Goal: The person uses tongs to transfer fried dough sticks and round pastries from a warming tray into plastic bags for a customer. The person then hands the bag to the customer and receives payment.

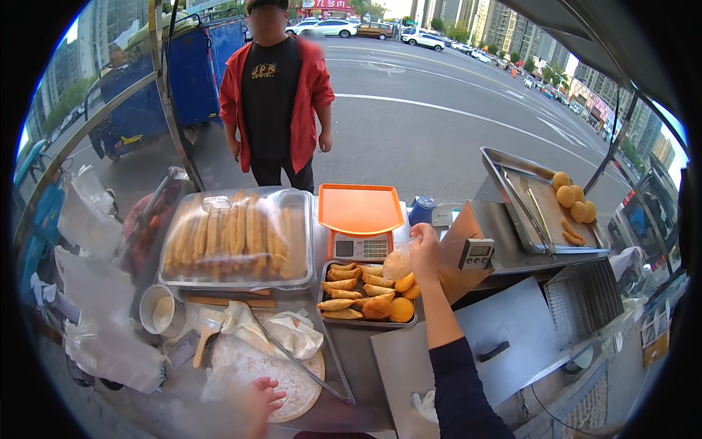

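My right hand (425, 253) is closed on the top of a clear plastic bag (398, 263) with a pale golden food item in it. The bag hangs over the right back corner of a dark tray (368, 324) of fried turnovers (339, 294) and round fried cakes (402, 310). Behind that tray stands a scale (362, 247) with an orange pan (360, 208). My left hand (265, 396), partly blurred, has its fingers apart over a floured round board (299, 378) and seems to hold nothing. A metal rod (293, 356) lies across the board beside a crumpled cloth (296, 336).
A plastic-covered tray of fried dough sticks (236, 241) stands at left, near a white tub (162, 310) and a brush (205, 335). At right are a timer (476, 254), a metal tray (526, 230) with sesame balls (566, 196) and tongs, and a wire rack (581, 296). A person (277, 99) stands beyond the counter.
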A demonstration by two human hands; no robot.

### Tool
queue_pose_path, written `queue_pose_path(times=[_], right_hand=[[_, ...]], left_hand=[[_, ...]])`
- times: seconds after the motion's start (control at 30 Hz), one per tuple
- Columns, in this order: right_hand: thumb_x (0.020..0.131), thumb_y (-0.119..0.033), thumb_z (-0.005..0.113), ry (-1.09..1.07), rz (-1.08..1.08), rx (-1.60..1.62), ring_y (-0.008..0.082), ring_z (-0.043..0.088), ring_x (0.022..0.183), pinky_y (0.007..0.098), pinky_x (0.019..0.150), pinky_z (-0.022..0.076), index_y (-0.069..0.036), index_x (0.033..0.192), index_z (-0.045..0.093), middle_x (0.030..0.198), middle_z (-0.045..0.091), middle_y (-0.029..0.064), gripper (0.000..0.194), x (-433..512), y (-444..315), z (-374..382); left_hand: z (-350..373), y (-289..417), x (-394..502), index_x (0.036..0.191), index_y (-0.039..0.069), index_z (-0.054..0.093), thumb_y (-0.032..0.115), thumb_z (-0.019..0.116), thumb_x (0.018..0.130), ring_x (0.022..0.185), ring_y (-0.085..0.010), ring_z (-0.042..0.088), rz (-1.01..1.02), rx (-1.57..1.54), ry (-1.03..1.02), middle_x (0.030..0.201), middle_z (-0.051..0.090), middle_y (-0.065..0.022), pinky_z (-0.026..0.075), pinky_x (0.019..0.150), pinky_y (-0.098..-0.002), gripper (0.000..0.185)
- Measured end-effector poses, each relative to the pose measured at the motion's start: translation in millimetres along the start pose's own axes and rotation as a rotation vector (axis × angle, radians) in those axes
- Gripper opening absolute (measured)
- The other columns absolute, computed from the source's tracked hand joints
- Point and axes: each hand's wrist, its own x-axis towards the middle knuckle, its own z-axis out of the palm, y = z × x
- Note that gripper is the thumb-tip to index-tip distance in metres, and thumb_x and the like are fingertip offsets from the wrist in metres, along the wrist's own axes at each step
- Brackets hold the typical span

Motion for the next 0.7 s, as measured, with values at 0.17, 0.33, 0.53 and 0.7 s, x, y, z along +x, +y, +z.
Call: queue_pose_path(times=[0.17,0.33,0.53,0.7], right_hand=[[0.088,-0.005,0.060,-0.074,-0.043,-0.507,0.0337,0.066,0.098,0.0432,0.079,0.0528,-0.011,0.101,0.060,0.102,0.062,0.0090,0.015,38.1,35.2,42.8],[0.087,-0.004,0.058,-0.071,0.074,-0.329,0.0343,0.065,0.091,0.0435,0.077,0.0525,-0.009,0.099,0.061,0.101,0.061,0.0109,0.013,53.8,100.3,74.5],[0.085,0.000,0.054,-0.080,0.097,-0.293,0.0350,0.064,0.092,0.0444,0.080,0.0518,-0.007,0.099,0.063,0.099,0.064,0.0129,0.018,47.5,123.9,90.7],[0.082,-0.006,0.059,-0.191,0.076,-0.497,0.0375,0.058,0.118,0.0544,0.096,0.0488,-0.012,0.127,0.058,0.128,0.060,0.0132,0.045,31.6,104.3,85.8]], left_hand=[[-12.9,43.8,14.8,0.136,0.010,0.045,0.020,0.056,0.101,0.106,-0.0262,0.067,0.085,-0.035,0.007,0.133,0.057,-0.0111,0.053,0.085,-0.0375,0.039],[-17.2,60.2,37.5,0.137,0.009,0.045,0.020,0.055,0.101,0.107,-0.0246,0.066,0.081,0.017,0.016,0.132,0.057,-0.0106,0.052,0.086,-0.0360,0.039],[-34.2,60.0,54.2,0.138,0.007,0.045,0.021,0.057,0.101,0.109,-0.0228,0.065,0.043,0.123,0.012,0.133,0.057,-0.0107,0.052,0.087,-0.0339,0.040],[-29.2,64.4,60.4,0.139,0.004,0.049,0.028,0.063,0.099,0.114,-0.0281,0.063,0.161,0.513,-0.056,0.137,0.057,-0.0144,0.051,0.094,-0.0378,0.048]])
